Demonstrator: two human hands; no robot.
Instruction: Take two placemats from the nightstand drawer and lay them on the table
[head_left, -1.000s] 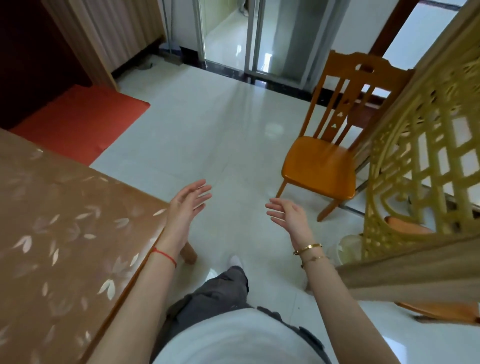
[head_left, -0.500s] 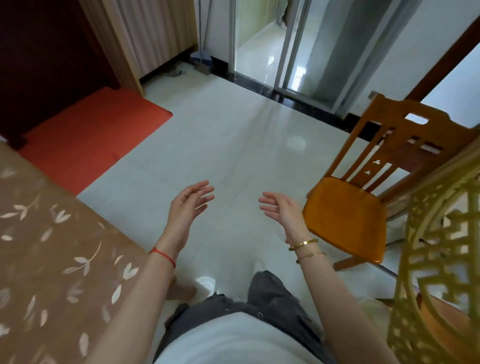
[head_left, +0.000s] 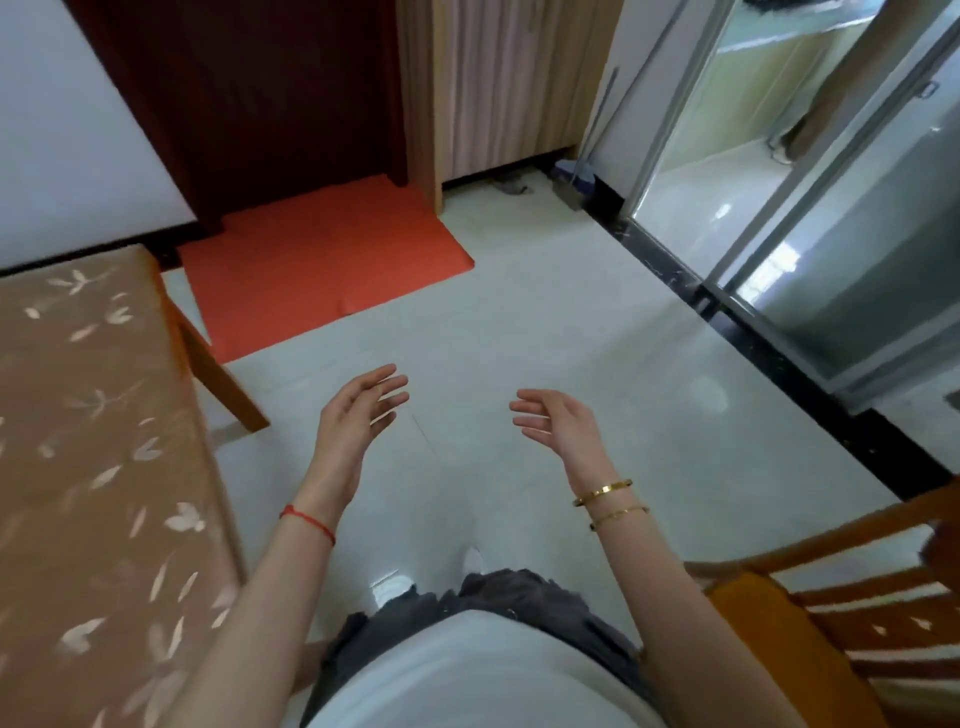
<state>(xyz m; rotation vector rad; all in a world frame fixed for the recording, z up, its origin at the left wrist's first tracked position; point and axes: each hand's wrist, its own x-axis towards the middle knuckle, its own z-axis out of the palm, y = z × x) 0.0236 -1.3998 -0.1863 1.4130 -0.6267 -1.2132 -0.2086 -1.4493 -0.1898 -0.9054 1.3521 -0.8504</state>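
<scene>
Both hands are hanging in the air over the pale tiled floor (head_left: 545, 332), palms turned toward each other. The left hand (head_left: 358, 415) is holding nothing, its fingers loosely spread and slightly curled; a red string (head_left: 307, 522) is circling its wrist. The right hand (head_left: 558, 423) is likewise holding nothing, fingers relaxed and apart, with two gold bangles (head_left: 608, 501) sitting on the wrist. The table (head_left: 93, 467) is lying along the left, near side, its brown cover patterned with pale leaf shapes and its wooden leg slanting to the floor. A red mat (head_left: 322, 260) is lying farther off, and an orange wooden chair (head_left: 831, 613) is standing near right.
</scene>
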